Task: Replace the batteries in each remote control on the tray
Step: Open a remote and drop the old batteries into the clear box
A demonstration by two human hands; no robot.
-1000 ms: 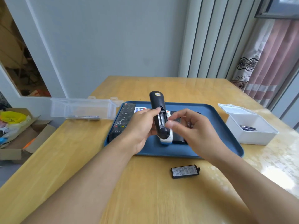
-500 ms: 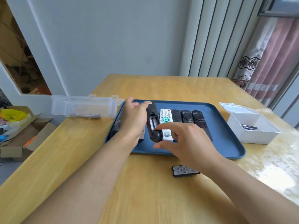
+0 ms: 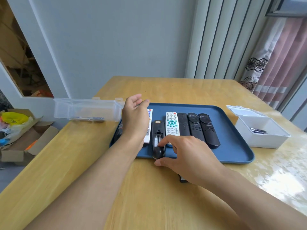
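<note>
A blue tray holds several remotes side by side. The black remote lies face down on it, its battery bay open. My right hand curls round this remote's near end, index finger at the bay and thumb under the tip. My left hand hovers above the tray's left part with loose fingers, holding nothing. It covers part of a white remote and a dark one beneath. A white remote and three black remotes lie to the right. The battery cover peeks out on the table under my right wrist.
A clear plastic box stands at the table's left edge, just beyond my left hand. A white open box with batteries sits to the right of the tray. Cardboard boxes with clutter are on the floor at left.
The black remote came down from a raised tilt to lie flat on the tray. My left hand let go of it and moved up and left. My right hand now holds its near end.
</note>
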